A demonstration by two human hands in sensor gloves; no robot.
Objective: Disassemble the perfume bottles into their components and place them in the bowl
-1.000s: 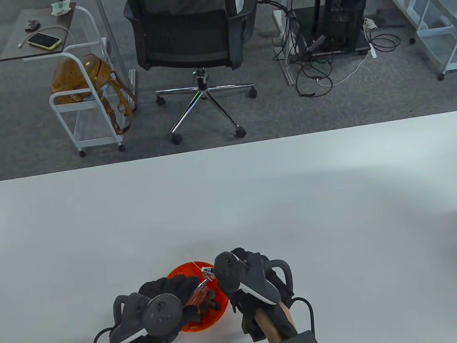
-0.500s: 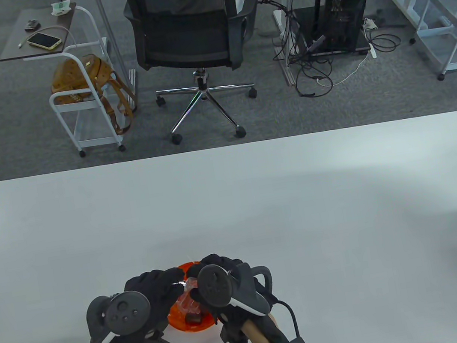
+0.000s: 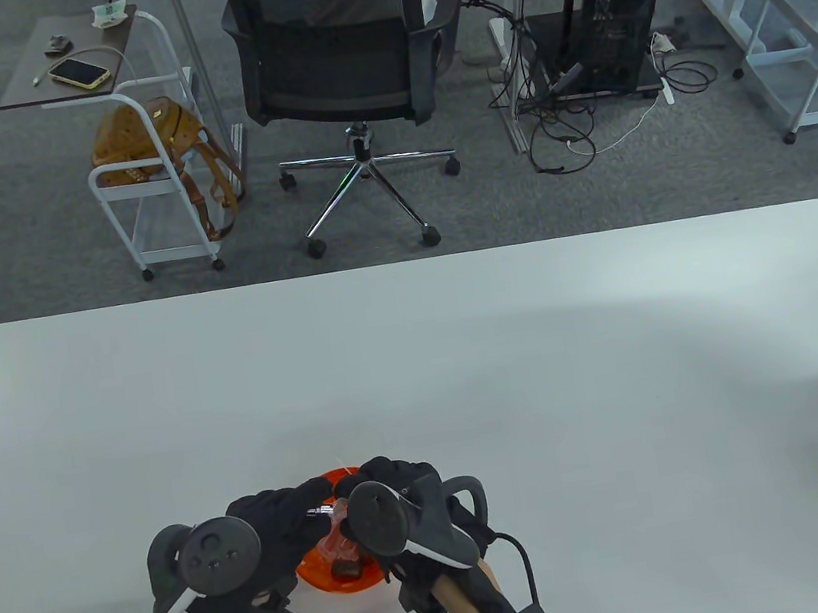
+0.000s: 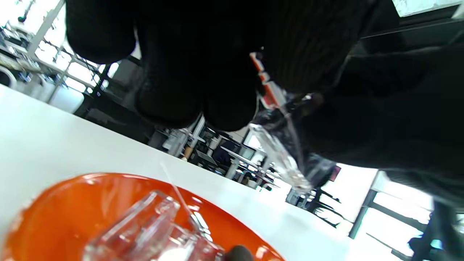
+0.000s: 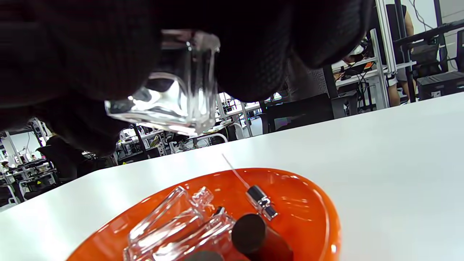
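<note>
Hovering above the orange bowl [image 3: 320, 575] near the front edge of the white table [image 3: 464, 360], both gloved hands meet over one clear glass perfume bottle [image 5: 174, 98]. The right hand [image 3: 409, 504] has its fingers curled round the bottle's body, whose square base shows between the dark fingers in the right wrist view. The left hand [image 3: 280, 521] pinches at the bottle's top end, where a small silver piece shows in the table view; in the left wrist view a thin dip tube [image 4: 295, 145] is seen running down inside the glass. The held bottle hangs clear of the bowl, above its contents. Inside the bowl lie two empty clear glass bottles [image 5: 174, 224] on their sides, touching each other, a dark cylindrical cap [image 5: 259, 235] just beside them, and a silver spray pump [image 5: 261, 203] whose thin tube [image 5: 235, 173] points up over the far rim. Beyond the table stand a black office chair [image 3: 337, 46] and a white cart [image 3: 155, 199] holding a brown bag [image 3: 146, 139].
</note>
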